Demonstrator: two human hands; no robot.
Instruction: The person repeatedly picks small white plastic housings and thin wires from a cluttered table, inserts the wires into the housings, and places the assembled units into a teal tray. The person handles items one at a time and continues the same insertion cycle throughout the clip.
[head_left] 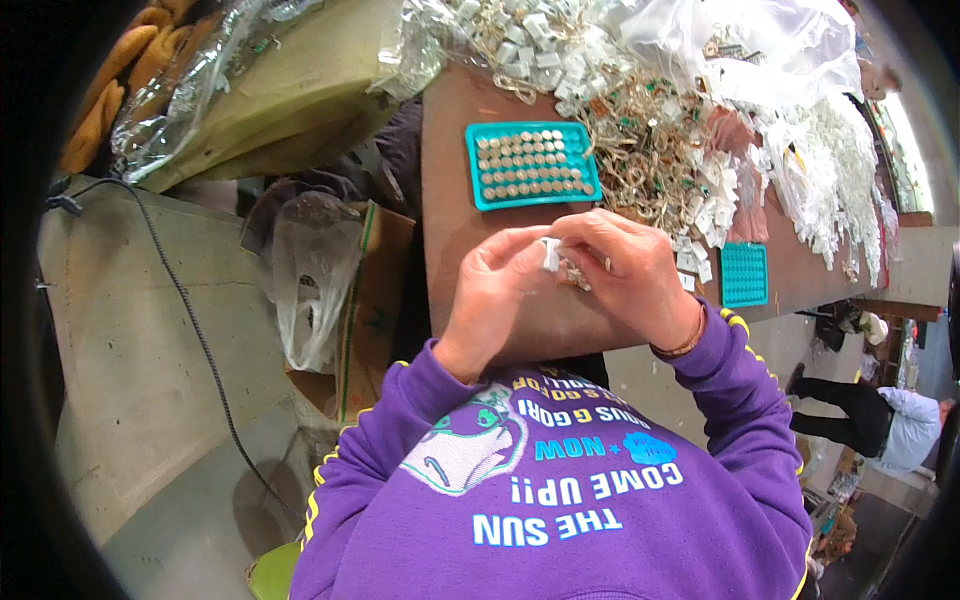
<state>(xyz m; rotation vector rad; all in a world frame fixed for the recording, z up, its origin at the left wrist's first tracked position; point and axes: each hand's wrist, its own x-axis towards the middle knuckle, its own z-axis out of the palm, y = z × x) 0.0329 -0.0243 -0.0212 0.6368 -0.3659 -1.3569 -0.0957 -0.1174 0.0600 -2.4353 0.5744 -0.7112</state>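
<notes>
My left hand [492, 290] and my right hand [632, 268] meet over the near edge of the brown table. A small white plastic piece [550, 254] is pinched in the fingertips of my left hand. The fingers of my right hand are curled in against it, with a tangle of thin pale wire [572, 274] showing below them. Exactly what the right fingers grip is hidden. Just beyond my hands sits a teal tray [532, 204] with rows of round metal discs [520, 165] in its hollows.
A heap of wired parts [650, 140] covers the table to the right, with white plastic pieces [540, 50] beyond. A second teal tray [744, 275] lies near the right edge. A cardboard box [375, 300] and a plastic bag [312, 270] stand left; a person [880, 420] is far right.
</notes>
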